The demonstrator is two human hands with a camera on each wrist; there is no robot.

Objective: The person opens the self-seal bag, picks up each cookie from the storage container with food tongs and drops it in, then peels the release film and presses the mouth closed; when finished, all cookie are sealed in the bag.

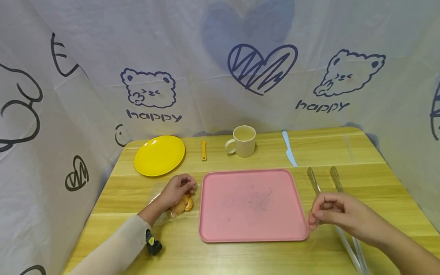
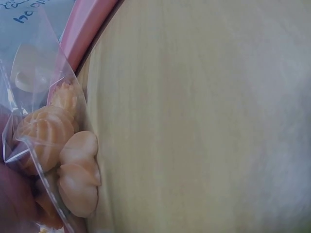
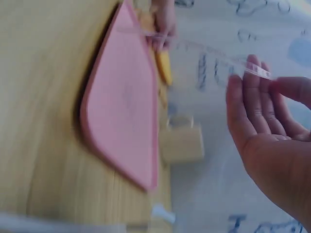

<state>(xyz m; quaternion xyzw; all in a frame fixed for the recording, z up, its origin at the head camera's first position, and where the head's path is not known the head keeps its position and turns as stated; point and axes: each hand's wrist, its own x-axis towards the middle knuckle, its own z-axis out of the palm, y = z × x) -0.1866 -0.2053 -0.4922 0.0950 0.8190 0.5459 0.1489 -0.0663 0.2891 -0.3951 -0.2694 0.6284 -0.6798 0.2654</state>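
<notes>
My left hand (image 1: 175,191) grips a clear plastic bag (image 1: 168,218) at the left of the pink tray (image 1: 252,206). Inside the bag lie several golden-brown cookies (image 1: 188,203); swirled cookies (image 2: 46,133) show close up through the film in the left wrist view. Over the tray's right edge, my right hand (image 1: 343,214) pinches a thin clear plastic strip (image 3: 257,72) between thumb and fingers. This strip stretches towards the left hand in the right wrist view. Metal tongs (image 1: 348,246) lie beneath the right hand, partly covered by it.
A yellow plate (image 1: 159,156) lies at the back left. Beside it are a small orange-yellow handle-like piece (image 1: 204,151), a cream mug (image 1: 244,142) and a light blue knife (image 1: 288,149). A printed white cloth (image 1: 206,95) hangs behind the wooden table (image 1: 178,252).
</notes>
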